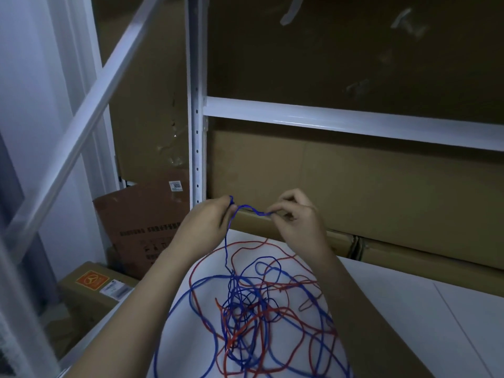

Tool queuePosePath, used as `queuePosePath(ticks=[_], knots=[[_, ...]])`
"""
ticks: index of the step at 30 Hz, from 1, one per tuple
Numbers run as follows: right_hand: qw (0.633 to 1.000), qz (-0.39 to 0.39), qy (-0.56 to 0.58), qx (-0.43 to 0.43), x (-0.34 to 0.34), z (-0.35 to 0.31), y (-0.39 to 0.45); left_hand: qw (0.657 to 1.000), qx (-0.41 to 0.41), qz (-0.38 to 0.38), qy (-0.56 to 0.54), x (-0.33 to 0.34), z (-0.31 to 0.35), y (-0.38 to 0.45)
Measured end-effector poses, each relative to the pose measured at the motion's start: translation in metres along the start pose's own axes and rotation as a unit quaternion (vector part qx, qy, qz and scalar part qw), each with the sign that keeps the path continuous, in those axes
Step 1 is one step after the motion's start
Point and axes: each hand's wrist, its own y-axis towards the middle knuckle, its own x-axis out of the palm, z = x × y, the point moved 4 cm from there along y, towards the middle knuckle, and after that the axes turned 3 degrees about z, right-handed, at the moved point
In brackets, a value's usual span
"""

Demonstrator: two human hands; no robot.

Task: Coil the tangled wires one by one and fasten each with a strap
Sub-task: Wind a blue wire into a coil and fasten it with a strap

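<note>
The left hand (206,223) and the right hand (296,218) are both raised above the white table (409,323), a short way apart, with a stretch of blue wire (252,210) strung between them. The left hand's fingers are curled round the wire, pinching it at the fingertips, where a small bend of it sticks up above them. The right hand pinches the wire's other part between thumb and forefinger, its remaining fingers curled in above.

From the left hand the blue wire hangs down to the table and runs into a loose tangle of blue and red wires (253,309) lying below and between the two forearms. The red wire (289,317) loops through the blue all over the heap, and I cannot tell how many separate wires there are.

Beyond the hands stands a white metal rack (196,118) with cardboard boxes (354,181) behind its crossbar. Left of the left hand a reddish-brown carton (141,222) leans upright, and below it lies a box with an orange label (91,291).
</note>
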Motion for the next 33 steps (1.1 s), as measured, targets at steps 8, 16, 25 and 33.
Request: queuePosePath(ticks=[8,16,25,33], knots=[[0.853,-0.035,0.424,0.301,0.008,-0.017,0.003,0.993,0.028,0.073,0.087,-0.01,0.021,0.022],[0.879,0.0,0.393,0.27,-0.007,-0.02,0.03,0.988,0.029,0.118,0.093,-0.02,0.028,0.034],[0.992,0.091,0.058,0.071,-0.034,-0.028,0.052,0.991,0.035,0.129,0.023,-0.028,0.037,0.036],[0.961,0.07,0.134,0.23,-0.026,-0.016,0.06,0.992,0.073,0.107,0.0,-0.029,0.053,0.034]])
